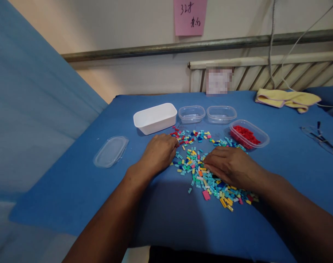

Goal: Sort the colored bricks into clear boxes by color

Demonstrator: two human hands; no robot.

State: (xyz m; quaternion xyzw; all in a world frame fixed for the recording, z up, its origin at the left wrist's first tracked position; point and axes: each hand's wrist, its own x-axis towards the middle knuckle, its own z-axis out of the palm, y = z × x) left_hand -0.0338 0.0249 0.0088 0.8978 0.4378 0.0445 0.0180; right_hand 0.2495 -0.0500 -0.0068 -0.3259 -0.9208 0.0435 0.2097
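Small toy building bricks (193, 166) in turquoise, yellow, blue, pink and red lie in a loose heap on the blue-covered table. At the heap's left edge, my left hand (161, 149) is closed, its fingers bent and pressed together; what its fingertips hold, if anything, is hidden. My right hand (230, 162) rests over the right part of the heap, fingers together and pointing left, their tips down among the bricks. Its thumb is mostly out of sight, and I cannot make out anything in its grip. A clear tub (262, 141) of red bricks (245, 135) stands just beyond it.
Behind the heap stand a white oblong container (155, 124) and two clear tubs (192, 118), (221, 118). Clear lids (111, 151) lie at left. A yellow cloth (286, 98) and eyeglasses (323, 140) are at right. A radiator (254, 76) lines the wall.
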